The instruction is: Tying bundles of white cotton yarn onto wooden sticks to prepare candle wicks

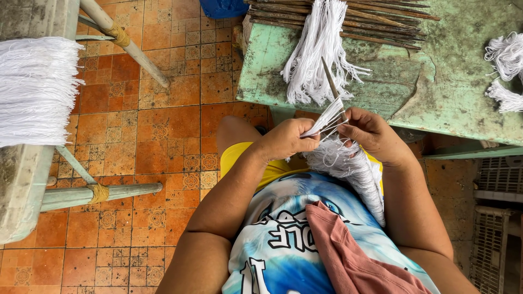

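Note:
My left hand pinches a flat band of white threads that fans up from between both hands. My right hand grips a thin dark stick pointing up toward the table, with white thread wound on its lower part into a thick bundle that lies over my lap. Both hands sit close together just below the edge of a worn green table. A hank of loose white threads hangs over that table's edge right above my hands.
Several dark sticks lie in a pile at the table's back. More white thread tufts sit at the right. At the left, a wide sheet of white threads drapes over a wooden frame. Orange tiled floor lies below.

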